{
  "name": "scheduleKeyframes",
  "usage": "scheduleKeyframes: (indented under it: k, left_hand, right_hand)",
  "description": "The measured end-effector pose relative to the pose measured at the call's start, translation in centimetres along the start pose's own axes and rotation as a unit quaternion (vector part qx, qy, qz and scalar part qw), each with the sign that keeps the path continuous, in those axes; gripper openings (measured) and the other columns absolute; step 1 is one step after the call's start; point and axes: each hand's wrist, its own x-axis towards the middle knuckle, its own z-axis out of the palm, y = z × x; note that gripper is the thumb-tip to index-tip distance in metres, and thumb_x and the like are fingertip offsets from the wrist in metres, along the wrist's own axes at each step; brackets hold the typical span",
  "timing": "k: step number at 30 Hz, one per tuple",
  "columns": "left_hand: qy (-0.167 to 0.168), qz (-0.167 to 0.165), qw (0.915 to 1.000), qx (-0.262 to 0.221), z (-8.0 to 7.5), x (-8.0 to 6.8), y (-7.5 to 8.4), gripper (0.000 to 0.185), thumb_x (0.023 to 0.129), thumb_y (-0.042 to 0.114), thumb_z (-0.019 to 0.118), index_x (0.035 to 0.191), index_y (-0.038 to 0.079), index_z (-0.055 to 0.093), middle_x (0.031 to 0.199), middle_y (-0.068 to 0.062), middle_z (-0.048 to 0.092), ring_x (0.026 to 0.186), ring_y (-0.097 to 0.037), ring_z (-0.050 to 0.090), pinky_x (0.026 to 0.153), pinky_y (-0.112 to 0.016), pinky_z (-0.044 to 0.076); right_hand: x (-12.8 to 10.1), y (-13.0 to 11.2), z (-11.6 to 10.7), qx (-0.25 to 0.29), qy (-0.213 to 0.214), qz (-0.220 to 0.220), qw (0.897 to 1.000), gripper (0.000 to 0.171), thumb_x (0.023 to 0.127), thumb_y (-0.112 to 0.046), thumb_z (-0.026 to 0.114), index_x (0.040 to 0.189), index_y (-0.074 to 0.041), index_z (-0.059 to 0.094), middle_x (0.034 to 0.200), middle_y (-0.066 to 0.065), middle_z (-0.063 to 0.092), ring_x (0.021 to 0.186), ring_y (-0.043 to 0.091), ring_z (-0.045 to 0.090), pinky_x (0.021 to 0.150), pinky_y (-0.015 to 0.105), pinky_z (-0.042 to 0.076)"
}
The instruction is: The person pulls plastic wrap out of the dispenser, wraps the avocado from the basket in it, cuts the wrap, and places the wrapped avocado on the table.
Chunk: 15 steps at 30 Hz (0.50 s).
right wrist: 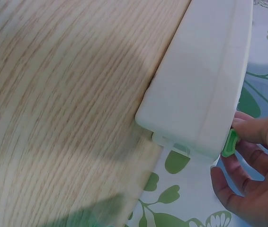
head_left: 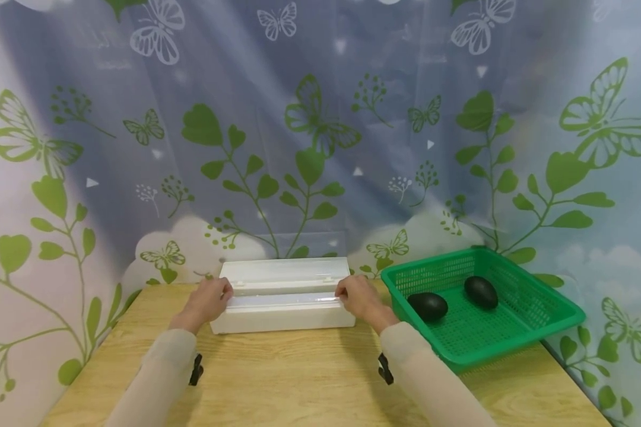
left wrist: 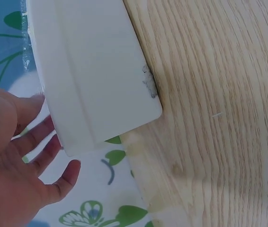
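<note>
White box [head_left: 283,302] lying lengthwise at table's [head_left: 299,379] far edge, left hand [head_left: 205,301] against its left end with fingers relaxed and spread, right hand [head_left: 359,296] pinching green clip [right wrist: 229,143] at its right end, green basket [head_left: 539,296] with two dark avocados [head_left: 427,306] just beside.

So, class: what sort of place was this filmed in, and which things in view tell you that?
Probably a staged indoor work booth, not a real kitchen. A butterfly-and-leaf printed curtain encloses a small wooden table, which carries only a white box and a green basket with two dark oval objects.

Left hand [left wrist: 11,161] fingertips behind white box [left wrist: 91,71]
</note>
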Motion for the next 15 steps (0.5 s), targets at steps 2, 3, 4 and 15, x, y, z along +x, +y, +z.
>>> scheduleKeyframes:
  k: [2,3,4,15]
  left_hand:
    - [0.001,0.004,0.9999,-0.009,0.09,0.04,0.05,0.012,0.101,0.01,0.062,0.106,0.002,0.069,0.108,-0.015,0.071,0.106,-0.039,0.059,0.089,-0.065,0.049]
    - [0.001,0.006,0.9999,-0.014,0.16,0.07,0.05,0.014,0.1,0.011,0.063,0.108,0.003,0.071,0.113,-0.017,0.071,0.111,-0.042,0.059,0.093,-0.07,0.047]
    - [0.002,0.006,0.9999,-0.015,0.24,0.13,-0.01,0.015,0.099,0.013,0.065,0.109,0.004,0.072,0.119,-0.018,0.071,0.116,-0.045,0.057,0.095,-0.073,0.044]
    - [0.015,0.005,0.9996,-0.024,0.35,0.63,-0.77,0.009,0.098,0.013,0.069,0.098,0.008,0.076,0.11,-0.014,0.075,0.107,-0.038,0.067,0.093,-0.066,0.05]
  right_hand:
    - [0.0,-0.09,-0.11,0.002,0.002,0.005,1.0,0.018,0.093,0.008,0.066,0.097,-0.002,0.08,0.099,0.012,0.079,0.094,0.029,0.074,0.084,0.041,0.063]
    - [0.0,-0.1,-0.13,0.004,0.004,0.007,1.0,0.019,0.093,0.008,0.065,0.098,-0.002,0.08,0.1,0.012,0.079,0.095,0.03,0.074,0.084,0.041,0.063]
    - [0.01,-0.12,-0.17,0.005,0.004,0.009,1.0,0.02,0.094,0.008,0.064,0.099,-0.002,0.08,0.101,0.013,0.079,0.096,0.031,0.074,0.085,0.042,0.062]
    - [0.22,0.47,0.04,0.003,0.014,0.018,1.0,0.022,0.095,0.01,0.061,0.103,0.0,0.08,0.106,0.015,0.079,0.102,0.034,0.074,0.086,0.044,0.063]
